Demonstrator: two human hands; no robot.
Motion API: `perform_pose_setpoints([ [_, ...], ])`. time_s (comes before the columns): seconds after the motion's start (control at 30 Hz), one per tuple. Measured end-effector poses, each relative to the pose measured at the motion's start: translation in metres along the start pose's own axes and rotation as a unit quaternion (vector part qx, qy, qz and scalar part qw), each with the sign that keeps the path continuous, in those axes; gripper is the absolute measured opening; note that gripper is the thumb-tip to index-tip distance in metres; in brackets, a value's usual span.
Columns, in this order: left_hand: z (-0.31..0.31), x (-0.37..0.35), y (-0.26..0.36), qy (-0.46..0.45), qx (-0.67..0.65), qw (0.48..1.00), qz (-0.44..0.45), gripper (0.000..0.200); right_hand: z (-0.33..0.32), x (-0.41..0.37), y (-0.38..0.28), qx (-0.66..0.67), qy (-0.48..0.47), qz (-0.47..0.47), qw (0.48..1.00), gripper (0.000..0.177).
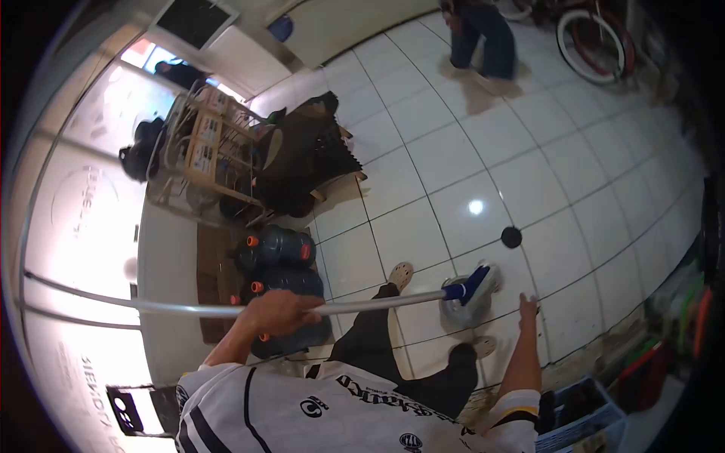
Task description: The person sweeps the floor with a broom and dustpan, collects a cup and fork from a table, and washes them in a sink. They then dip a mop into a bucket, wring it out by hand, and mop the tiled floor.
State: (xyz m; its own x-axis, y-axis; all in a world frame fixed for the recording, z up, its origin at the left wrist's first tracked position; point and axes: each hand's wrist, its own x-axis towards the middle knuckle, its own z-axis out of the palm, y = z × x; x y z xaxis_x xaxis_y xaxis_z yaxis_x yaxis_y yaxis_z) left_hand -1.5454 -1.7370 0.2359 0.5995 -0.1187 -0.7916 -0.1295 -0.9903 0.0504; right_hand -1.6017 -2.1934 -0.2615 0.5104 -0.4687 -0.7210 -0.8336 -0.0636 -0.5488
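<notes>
My left hand (pixel 281 312) is wrapped round a long pale pole (pixel 377 304) that runs across the view. At the pole's right end is a blue mop head (pixel 474 285) with a whitish edge. It overlaps a greyish, see-through bucket (pixel 462 315) on the floor in front of my feet. My right hand (pixel 529 306) hangs to the right of the bucket, apart from the pole, its fingers stretched out and nothing in them.
A round black disc (pixel 511 237) lies on the white tiles beyond the bucket. Large water jugs (pixel 283 291) stand at left, near a loaded metal rack (pixel 208 151). A blue crate (pixel 585 411) sits at lower right. Farther off are a person (pixel 483 45) and a bicycle wheel (pixel 563 49).
</notes>
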Motion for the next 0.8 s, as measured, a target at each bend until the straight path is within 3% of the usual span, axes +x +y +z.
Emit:
perform_pose_setpoints([
  [0.07,-0.021,-0.052,0.024,0.043,0.055,0.996,-0.055,0.037,-0.005,-0.034,-0.007,-0.003,-0.030,-0.049,0.998,0.055],
  [0.17,-0.030,-0.093,0.010,0.152,0.122,0.981,-0.016,0.027,-0.018,-0.086,-0.042,-0.115,-0.079,-0.143,0.980,0.038],
  [0.27,-0.046,-0.105,-0.020,0.217,0.252,0.942,0.045,0.018,-0.024,-0.221,-0.134,-0.125,-0.077,-0.315,0.938,0.032],
  [0.37,-0.046,-0.081,-0.059,0.343,0.311,0.867,0.185,0.012,-0.011,-0.356,-0.229,-0.105,-0.108,-0.445,0.883,0.036],
  [0.43,-0.047,-0.066,-0.077,0.413,0.409,0.764,0.280,0.010,0.013,-0.437,-0.280,-0.096,-0.127,-0.491,0.856,0.038],
  [0.5,-0.047,-0.039,-0.082,0.357,0.478,0.762,0.251,0.008,0.036,-0.516,-0.324,-0.064,-0.159,-0.558,0.812,0.043],
  [0.53,-0.044,-0.028,-0.095,0.408,0.529,0.675,0.314,0.007,0.051,-0.543,-0.340,-0.030,-0.184,-0.584,0.790,0.047],
  [0.57,-0.042,-0.020,-0.092,0.365,0.517,0.715,0.297,0.006,0.066,-0.568,-0.358,0.005,-0.208,-0.610,0.764,0.052],
  [0.63,-0.026,0.009,-0.084,0.334,0.582,0.691,0.270,0.012,0.091,-0.620,-0.391,0.112,-0.259,-0.610,0.741,0.063],
  [0.7,-0.004,0.021,-0.070,0.330,0.665,0.641,0.195,0.009,0.109,-0.665,-0.406,0.171,-0.239,-0.628,0.720,0.044],
  [0.73,-0.004,-0.006,-0.064,0.304,0.660,0.657,0.199,0.008,0.113,-0.681,-0.410,0.199,-0.225,-0.639,0.708,0.037],
  [0.8,-0.002,-0.060,-0.049,0.243,0.637,0.706,0.194,0.006,0.111,-0.696,-0.412,0.243,-0.232,-0.573,0.747,0.031],
])
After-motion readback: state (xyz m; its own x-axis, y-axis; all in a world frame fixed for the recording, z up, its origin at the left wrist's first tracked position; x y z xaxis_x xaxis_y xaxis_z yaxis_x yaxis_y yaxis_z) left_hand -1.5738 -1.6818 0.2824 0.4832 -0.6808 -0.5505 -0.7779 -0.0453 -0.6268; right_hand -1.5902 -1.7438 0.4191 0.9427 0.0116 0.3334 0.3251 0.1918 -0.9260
